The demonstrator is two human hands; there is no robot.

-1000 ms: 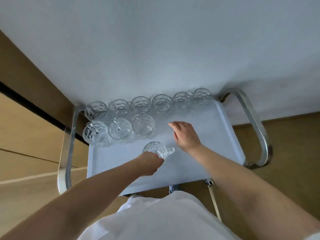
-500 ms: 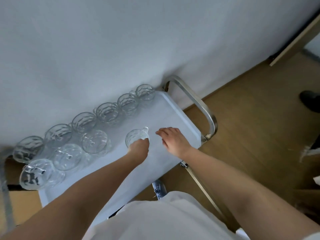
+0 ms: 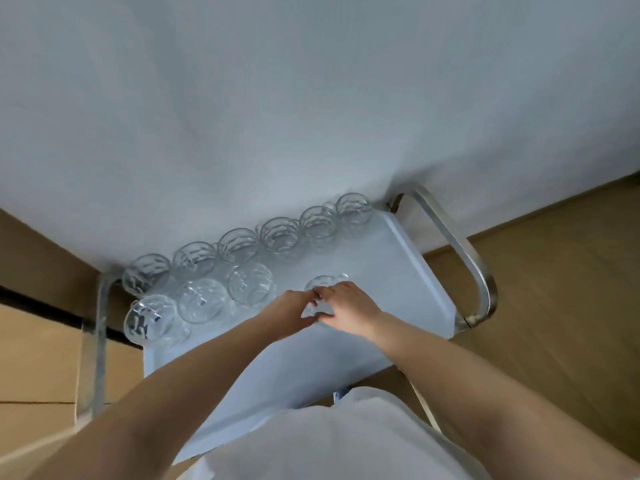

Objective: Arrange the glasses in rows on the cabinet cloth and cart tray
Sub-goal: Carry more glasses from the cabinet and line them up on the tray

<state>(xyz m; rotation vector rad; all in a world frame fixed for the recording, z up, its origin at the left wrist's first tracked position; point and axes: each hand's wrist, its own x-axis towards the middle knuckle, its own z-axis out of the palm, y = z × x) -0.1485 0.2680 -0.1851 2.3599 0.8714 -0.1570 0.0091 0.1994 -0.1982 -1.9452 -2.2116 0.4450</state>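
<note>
A pale cart tray [image 3: 398, 271] carries clear handled glasses. Several stand in a back row [image 3: 280, 233] along the tray's far edge. Three more form a second row [image 3: 251, 284] at the left. One further glass [image 3: 325, 283] stands to the right of that second row, a gap away from it. My left hand [image 3: 291, 313] grips this glass from the left. My right hand [image 3: 349, 310] holds it from the right, fingers over its side. Both hands hide the glass's lower part.
A white cloth [image 3: 311, 116] hangs over the cabinet behind the tray. Metal cart handles rise at the right [image 3: 464, 251] and left [image 3: 93, 341]. Wooden floor [image 3: 554, 271] lies to the right, wooden cabinet fronts [image 3: 34, 358] to the left.
My left hand has moved the glass up from the tray's front area into line with the second row. My right hand, resting flat on the tray before, has come onto the glass.
</note>
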